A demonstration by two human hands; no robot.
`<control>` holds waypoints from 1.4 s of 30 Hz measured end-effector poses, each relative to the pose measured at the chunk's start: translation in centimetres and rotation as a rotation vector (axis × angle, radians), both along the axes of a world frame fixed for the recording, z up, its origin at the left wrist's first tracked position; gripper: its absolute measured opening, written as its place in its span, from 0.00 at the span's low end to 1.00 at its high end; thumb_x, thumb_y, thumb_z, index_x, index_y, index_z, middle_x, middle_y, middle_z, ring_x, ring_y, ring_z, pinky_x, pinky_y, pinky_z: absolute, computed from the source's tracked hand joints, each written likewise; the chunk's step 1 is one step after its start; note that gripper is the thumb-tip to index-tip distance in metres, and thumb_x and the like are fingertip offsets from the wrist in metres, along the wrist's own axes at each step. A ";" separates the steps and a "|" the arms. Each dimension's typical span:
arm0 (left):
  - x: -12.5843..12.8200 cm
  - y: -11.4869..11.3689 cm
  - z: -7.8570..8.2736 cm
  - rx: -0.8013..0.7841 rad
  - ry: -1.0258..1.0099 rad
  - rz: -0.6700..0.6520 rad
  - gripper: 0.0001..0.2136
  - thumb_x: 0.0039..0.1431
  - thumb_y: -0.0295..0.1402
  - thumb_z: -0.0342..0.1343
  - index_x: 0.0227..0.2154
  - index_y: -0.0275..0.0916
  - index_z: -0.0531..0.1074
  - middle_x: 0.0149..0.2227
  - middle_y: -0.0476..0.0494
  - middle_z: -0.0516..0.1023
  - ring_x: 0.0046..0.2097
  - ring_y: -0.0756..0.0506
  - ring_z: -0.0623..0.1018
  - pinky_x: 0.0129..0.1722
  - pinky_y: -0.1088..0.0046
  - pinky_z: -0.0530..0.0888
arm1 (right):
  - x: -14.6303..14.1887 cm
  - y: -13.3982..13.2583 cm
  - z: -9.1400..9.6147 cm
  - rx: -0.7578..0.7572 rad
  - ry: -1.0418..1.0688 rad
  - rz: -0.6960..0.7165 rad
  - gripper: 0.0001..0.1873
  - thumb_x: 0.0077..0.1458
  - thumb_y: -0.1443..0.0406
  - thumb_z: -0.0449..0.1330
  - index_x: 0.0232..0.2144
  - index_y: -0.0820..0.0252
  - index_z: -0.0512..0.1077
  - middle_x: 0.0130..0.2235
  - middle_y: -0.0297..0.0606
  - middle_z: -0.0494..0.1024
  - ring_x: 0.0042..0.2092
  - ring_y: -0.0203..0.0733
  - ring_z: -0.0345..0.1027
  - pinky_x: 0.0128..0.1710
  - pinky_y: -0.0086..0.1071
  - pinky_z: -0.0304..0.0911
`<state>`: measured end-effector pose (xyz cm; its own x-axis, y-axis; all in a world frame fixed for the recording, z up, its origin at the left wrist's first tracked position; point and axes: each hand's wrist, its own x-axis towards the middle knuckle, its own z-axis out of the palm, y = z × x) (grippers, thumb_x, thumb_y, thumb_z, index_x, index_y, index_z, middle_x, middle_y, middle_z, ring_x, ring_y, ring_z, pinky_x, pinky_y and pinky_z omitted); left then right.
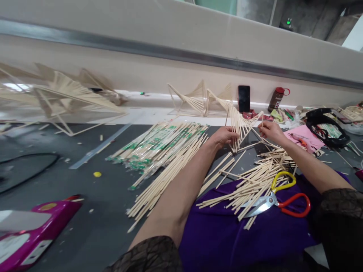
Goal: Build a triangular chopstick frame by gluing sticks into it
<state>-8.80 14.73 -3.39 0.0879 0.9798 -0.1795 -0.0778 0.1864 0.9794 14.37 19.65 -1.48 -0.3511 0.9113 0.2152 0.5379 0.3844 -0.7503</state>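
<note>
My left hand (225, 136) is closed on the left side of a small frame (240, 122) built of thin wooden sticks, fanned out like a twisted surface. At the frame's right corner, my right hand (270, 130) has its fingers pinched around a short upright wooden stick (262, 119); whether that stick is joined to the frame cannot be made out. Below both hands lies a loose pile of cut sticks (255, 185), partly on a purple cloth (215, 238). Scissors (272, 198) with one yellow and one red handle rest open on the pile.
Left of my forearm are long sticks (170, 177) and plastic-wrapped stick bundles (159, 141). Finished-looking stick frames (190, 100) stand along the wall beside a phone (244, 99) and a bottle (276, 100). A magenta tool or package (53, 219), ruler (102, 145) and black cable (34, 155) lie left.
</note>
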 end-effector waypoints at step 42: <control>2.5 -0.2 -0.6 0.032 0.138 0.281 0.11 0.30 0.32 0.64 0.20 0.34 0.71 0.18 0.50 0.73 0.20 0.51 0.71 0.19 0.78 0.65 | 1.7 0.8 0.4 0.145 -0.233 -0.002 0.17 0.53 0.67 0.57 0.46 0.64 0.73 0.41 0.40 0.80 0.36 0.39 0.72 0.38 0.30 0.63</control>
<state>-6.34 14.56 -3.98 -0.2105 0.9676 -0.1394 0.0121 0.1452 0.9893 16.07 20.46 -1.10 -0.4046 0.8777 0.2569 0.6906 0.4773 -0.5433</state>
